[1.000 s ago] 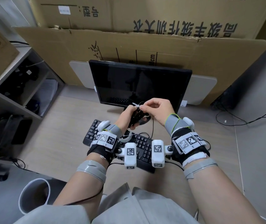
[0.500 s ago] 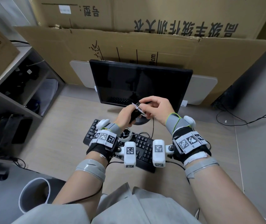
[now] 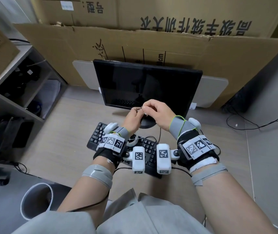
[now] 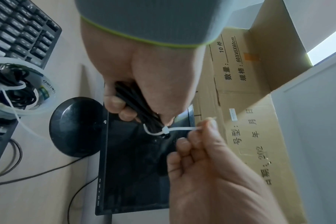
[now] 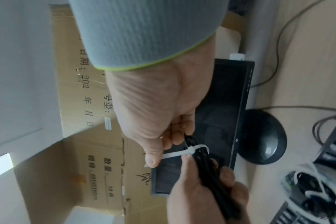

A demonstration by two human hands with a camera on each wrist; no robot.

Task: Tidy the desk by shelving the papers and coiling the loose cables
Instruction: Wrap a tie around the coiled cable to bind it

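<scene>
My left hand (image 3: pixel 132 118) grips a bundle of coiled black cable (image 4: pixel 136 103), held up in front of the monitor. A white zip tie (image 4: pixel 175 129) is looped snugly around the bundle's end, just past my left fingers. My right hand (image 3: pixel 155 114) pinches the tie's tail between thumb and forefinger, with its other fingers curled. In the right wrist view the zip tie (image 5: pixel 182 153) runs from my right thumb to the cable bundle (image 5: pixel 207 169), which lies in my left palm. The papers (image 3: pixel 50 92) lie in the shelf unit at the left.
A black monitor (image 3: pixel 145 85) stands right behind the hands, with a black keyboard (image 3: pixel 150 149) below them. A white round tub (image 4: pixel 19 84) holding another tied cable sits on the keyboard. Loose cables (image 3: pixel 253 120) trail at the right. A white bin (image 3: pixel 37 200) stands at the lower left.
Both hands have risen slightly toward the monitor. My right hand has shifted its hold along the tie's tail, and less of the white tie shows between the hands.
</scene>
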